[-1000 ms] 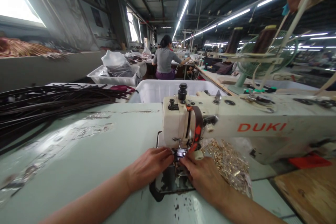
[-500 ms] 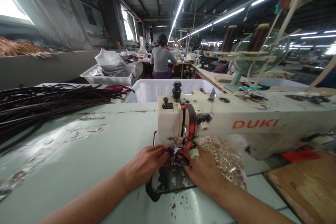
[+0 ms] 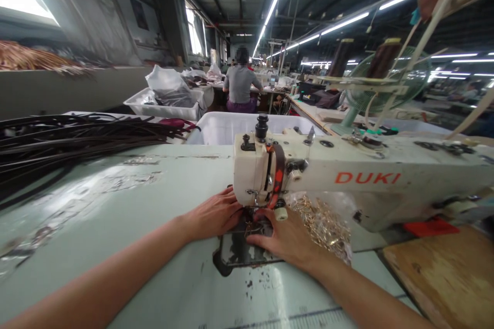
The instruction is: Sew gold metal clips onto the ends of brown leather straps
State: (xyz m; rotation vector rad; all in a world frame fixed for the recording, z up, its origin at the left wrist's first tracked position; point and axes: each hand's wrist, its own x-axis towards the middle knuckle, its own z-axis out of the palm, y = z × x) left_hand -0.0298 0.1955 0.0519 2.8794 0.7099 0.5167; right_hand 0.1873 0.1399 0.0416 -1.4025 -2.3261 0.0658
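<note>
A white sewing machine [image 3: 250, 164] stands before me, its needle area between my hands. My left hand [image 3: 216, 216] lies palm down at the left of the presser foot, fingers stretched out flat; their tips are partly hidden by the machine head. From the right reaches my right hand [image 3: 287, 236], its thumb and forefinger apart on either side of a small metal clasp [image 3: 250, 228]. The clasp lies over the dark, worn needle plate [image 3: 243, 253]. A dark piece beside it is too shaded to make out.
A clear bag of gold metal clasps [image 3: 324, 229] sits behind my right forearm. Dark straps [image 3: 77, 139] are heaped at the left. A white bin [image 3: 216, 126] stands behind the machine, a wooden board [image 3: 436, 277] at right. Farther off, a person [image 3: 240, 85] sits facing away.
My right thumb has opened away from the forefinger and come left, beside the clasp. The clasp, earlier hanging toward me, now sits nearer the needle. My left hand's fingers have spread flatter.
</note>
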